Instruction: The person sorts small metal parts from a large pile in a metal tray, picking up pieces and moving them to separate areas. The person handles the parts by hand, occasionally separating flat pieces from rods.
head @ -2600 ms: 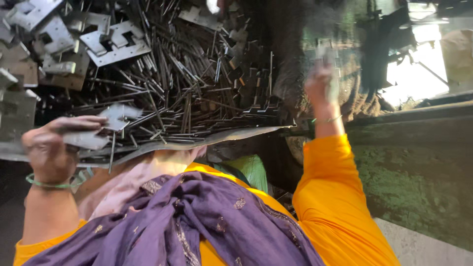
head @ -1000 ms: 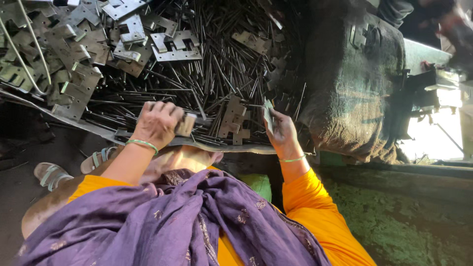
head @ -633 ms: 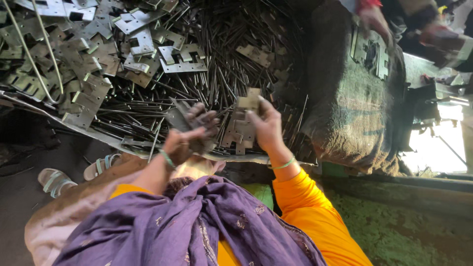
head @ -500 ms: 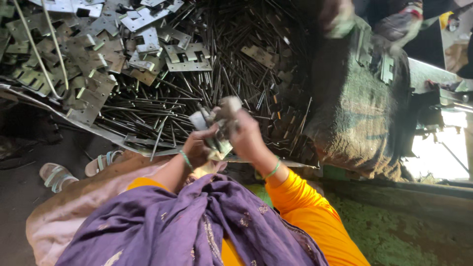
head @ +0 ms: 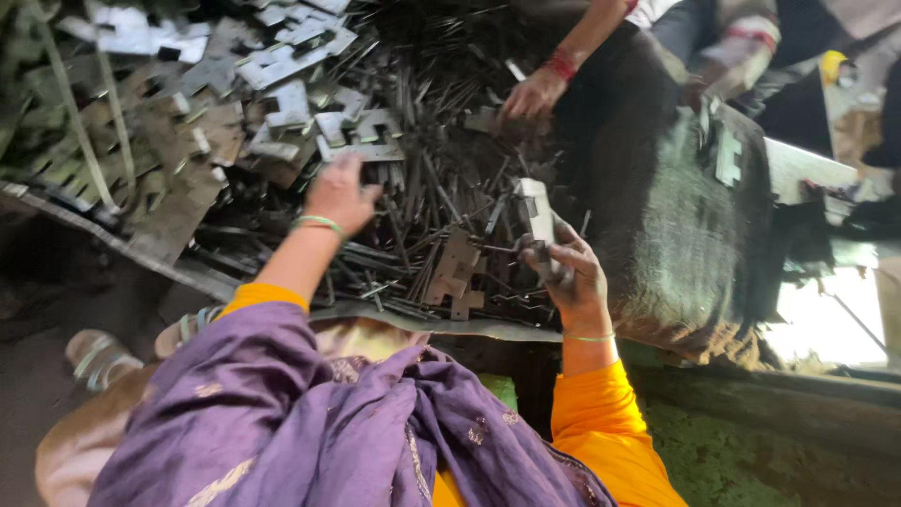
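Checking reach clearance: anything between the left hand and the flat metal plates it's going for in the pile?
Nothing visible. The left hand is already at the flat plates on top of the heap of metal strips, fingers over them. The right hand holds a small stack of plates off to the side, clear of that reach.

Sheet bears plates (and rods).

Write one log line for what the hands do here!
left hand: reaching into metal pieces | right hand: holding flat metal stack | other person's hand: on pile
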